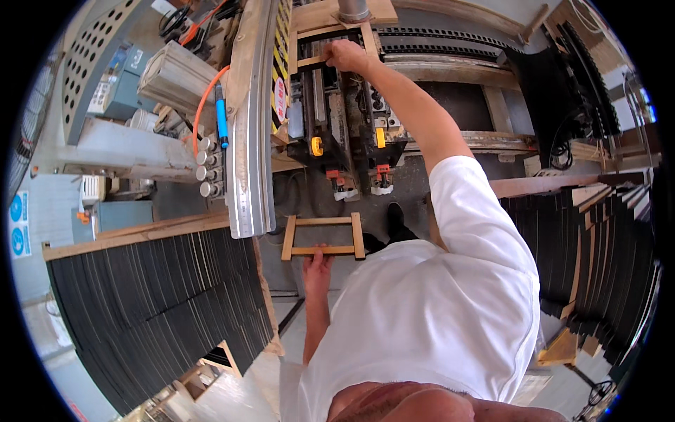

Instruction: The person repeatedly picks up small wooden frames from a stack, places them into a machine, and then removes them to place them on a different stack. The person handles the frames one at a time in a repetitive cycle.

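Observation:
Low in front of my body, my left hand [318, 271] grips the near bar of a small rectangular wooden frame [323, 221], whose side bars stick out past the crossbars. My right arm reaches far forward into a machine. There my right hand [346, 56] is closed on the near bar of a second wooden frame [311, 62], lying under a metal cylinder [353, 10]. Its fingertips are partly hidden. Between the two hands run the machine's dark rails, with a yellow knob [316, 146] on the left unit and another yellow knob [381, 137] on the right.
A long metal beam [251, 155] with a striped warning strip flanks the machine on the left. Stacks of black-edged strips stand at left [162, 295] and right [605, 260]. An orange hose [199, 112] and blue tube [221, 116] hang beside the beam. My shoe [396, 214] shows on the floor.

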### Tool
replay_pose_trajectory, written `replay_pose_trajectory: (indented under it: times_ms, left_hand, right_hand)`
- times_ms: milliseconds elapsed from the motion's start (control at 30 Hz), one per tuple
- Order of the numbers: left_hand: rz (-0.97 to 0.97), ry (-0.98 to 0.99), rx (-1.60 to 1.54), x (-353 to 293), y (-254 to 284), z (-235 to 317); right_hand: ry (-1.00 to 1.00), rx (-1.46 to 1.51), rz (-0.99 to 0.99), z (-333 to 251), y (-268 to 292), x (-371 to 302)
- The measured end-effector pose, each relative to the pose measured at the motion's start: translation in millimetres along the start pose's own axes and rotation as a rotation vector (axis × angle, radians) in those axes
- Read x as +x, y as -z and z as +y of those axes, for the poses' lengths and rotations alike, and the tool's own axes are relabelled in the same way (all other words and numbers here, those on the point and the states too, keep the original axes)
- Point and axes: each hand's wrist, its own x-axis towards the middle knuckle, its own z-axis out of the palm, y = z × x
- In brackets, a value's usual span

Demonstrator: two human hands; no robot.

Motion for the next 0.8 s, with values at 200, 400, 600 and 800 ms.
replay_pose_trajectory:
  times_ms: [200,400,600,800]
  left_hand:
    - [-0.003,0.088,0.001,1,24,3]
    - [-0.040,0.117,0.173,19,4,11]
    - [-0.032,0.052,0.208,16,-16,-2]
    - [0.072,0.051,0.136,11,-29,-26]
  right_hand:
    - [0.007,0.033,-0.019,0,3,0]
    - [-0.050,-0.012,0.008,-10,1,-8]
    - [0.031,-0.215,0.013,-7,16,-19]
    - [0.054,-0.123,-0.042,12,29,-23]
